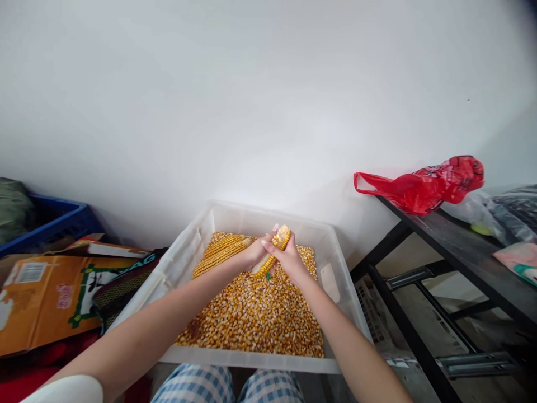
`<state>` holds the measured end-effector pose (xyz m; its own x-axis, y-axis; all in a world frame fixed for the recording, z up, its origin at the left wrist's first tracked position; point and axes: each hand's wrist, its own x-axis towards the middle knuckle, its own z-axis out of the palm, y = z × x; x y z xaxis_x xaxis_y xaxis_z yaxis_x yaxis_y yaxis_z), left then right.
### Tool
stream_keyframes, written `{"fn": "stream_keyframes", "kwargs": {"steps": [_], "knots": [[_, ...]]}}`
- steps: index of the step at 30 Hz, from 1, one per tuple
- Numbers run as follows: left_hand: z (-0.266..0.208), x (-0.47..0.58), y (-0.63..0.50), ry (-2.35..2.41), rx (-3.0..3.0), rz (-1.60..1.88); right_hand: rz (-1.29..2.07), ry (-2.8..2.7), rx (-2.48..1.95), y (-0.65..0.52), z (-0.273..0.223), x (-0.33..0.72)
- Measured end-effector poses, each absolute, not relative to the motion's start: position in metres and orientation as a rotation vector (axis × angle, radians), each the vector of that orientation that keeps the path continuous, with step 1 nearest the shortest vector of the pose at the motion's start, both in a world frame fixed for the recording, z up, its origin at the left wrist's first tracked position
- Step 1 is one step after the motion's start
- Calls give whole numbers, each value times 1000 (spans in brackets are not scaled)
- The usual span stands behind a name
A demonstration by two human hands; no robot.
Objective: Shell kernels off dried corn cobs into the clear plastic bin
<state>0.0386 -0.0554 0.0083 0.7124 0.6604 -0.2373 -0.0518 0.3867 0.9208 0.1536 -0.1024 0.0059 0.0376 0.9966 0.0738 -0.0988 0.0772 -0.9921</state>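
Observation:
Above a pile of loose corn kernels, a partly stripped corn cob is held at a slant. My right hand wraps round the cob from the right, its thumb lying across it. From the left, my left hand has its fingers closed against the same cob, near the stripped strip; part of its grip is hidden. Whole yellow corn cobs lie on the kernels just left of my hands. A translucent plastic bin holds the kernels and cobs.
At left are a blue crate, an orange cardboard box and a black mesh bag. A black-framed table stands at right with a red plastic bag on it. A white wall rises behind the bin.

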Motion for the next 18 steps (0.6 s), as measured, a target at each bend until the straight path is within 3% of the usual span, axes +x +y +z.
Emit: {"fn": "stream_keyframes", "kwargs": {"steps": [5, 10, 14, 18], "knots": [[10, 40, -57, 664, 1038, 526, 1340, -1247, -940, -104, 8, 158], [14, 43, -61, 676, 988, 553, 1241, -1198, -1077, -105, 9, 156], [19, 46, -55, 686, 874, 600, 1395, -1267, -898, -108, 13, 157], [23, 42, -51, 704, 786, 750, 1325, -1239, -933, -114, 12, 146]]}}
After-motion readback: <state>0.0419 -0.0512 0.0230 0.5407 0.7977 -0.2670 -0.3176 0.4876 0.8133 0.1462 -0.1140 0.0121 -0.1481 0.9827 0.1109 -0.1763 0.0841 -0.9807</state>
